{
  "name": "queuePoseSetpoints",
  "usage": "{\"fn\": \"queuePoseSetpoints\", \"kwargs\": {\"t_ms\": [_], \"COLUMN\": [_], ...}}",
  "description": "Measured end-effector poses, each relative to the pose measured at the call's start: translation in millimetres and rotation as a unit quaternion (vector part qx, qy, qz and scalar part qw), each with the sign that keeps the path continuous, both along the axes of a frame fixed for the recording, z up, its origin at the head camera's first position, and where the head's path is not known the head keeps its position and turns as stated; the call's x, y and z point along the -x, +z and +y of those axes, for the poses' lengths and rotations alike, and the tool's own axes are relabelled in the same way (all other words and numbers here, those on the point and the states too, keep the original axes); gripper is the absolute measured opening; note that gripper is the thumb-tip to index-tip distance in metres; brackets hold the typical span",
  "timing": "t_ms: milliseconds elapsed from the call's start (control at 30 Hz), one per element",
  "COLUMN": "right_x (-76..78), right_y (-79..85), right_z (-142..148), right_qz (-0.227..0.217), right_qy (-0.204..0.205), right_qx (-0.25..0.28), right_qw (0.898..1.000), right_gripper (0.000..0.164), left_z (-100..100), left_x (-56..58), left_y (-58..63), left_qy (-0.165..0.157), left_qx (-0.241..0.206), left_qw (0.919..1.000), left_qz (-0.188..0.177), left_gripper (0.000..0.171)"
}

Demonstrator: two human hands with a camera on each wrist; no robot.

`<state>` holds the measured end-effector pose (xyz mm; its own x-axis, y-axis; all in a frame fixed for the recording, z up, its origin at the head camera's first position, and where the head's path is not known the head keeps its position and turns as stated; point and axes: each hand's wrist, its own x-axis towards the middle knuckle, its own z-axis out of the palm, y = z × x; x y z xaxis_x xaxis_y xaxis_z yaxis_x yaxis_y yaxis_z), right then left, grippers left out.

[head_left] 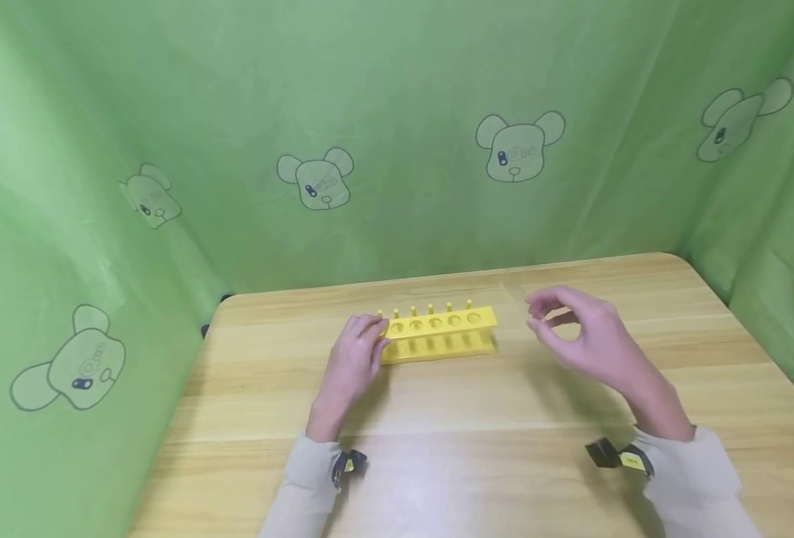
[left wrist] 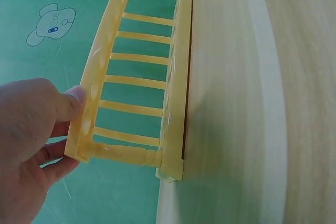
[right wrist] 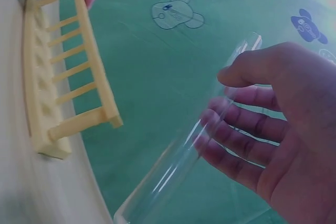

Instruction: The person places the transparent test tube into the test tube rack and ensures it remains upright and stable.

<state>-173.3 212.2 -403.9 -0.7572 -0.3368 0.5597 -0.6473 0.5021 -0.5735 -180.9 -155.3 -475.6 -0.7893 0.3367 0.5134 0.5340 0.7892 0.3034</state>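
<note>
A yellow test tube rack [head_left: 440, 351] stands upright on the table, with a row of round holes in its top plate and several pegs along the back. My left hand [head_left: 352, 355] pinches the left end of the top plate between thumb and fingers, as the left wrist view shows around the rack [left wrist: 181, 77]. To the right of the rack and raised off the table, my right hand [head_left: 585, 329] holds a clear test tube [right wrist: 173, 166] between thumb and fingertips. The tube is tilted in the right wrist view and barely visible from the head. No tube shows in the rack's holes.
The wooden table [head_left: 477, 478] has rounded far corners. A green curtain [head_left: 403, 90] printed with bear heads closes off the back and both sides. Each wrist wears a strap with a small black device, the right one [head_left: 601, 453] close above the tabletop.
</note>
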Motion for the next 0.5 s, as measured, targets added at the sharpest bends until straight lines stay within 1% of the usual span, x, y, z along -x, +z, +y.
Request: {"fn": "queuePoseSetpoints", "kwargs": {"t_ms": [133, 300, 500], "right_x": [4.7, 7.9, 8.3], "right_y": [6.5, 13.1, 16.9], "right_z": [-1.1, -2.9, -2.8], "right_qz": [0.01, 0.008, 0.002], "right_qy": [0.0, 0.003, -0.015], "right_qx": [0.02, 0.049, 0.07], "right_qw": [1.0, 0.999, 0.997], "right_gripper": [0.034, 0.034, 0.034], "left_z": [-1.7, -2.5, -2.6], "left_x": [0.2, 0.9, 2.5], "left_y": [-2.2, -2.1, -1.5], "left_qy": [0.001, -0.004, -0.003], "left_qx": [0.0, -0.006, -0.007], "left_qw": [1.0, 1.0, 0.9999], "left_qz": [0.001, 0.003, -0.008], "left_gripper": [0.031, 0.031, 0.031]}}
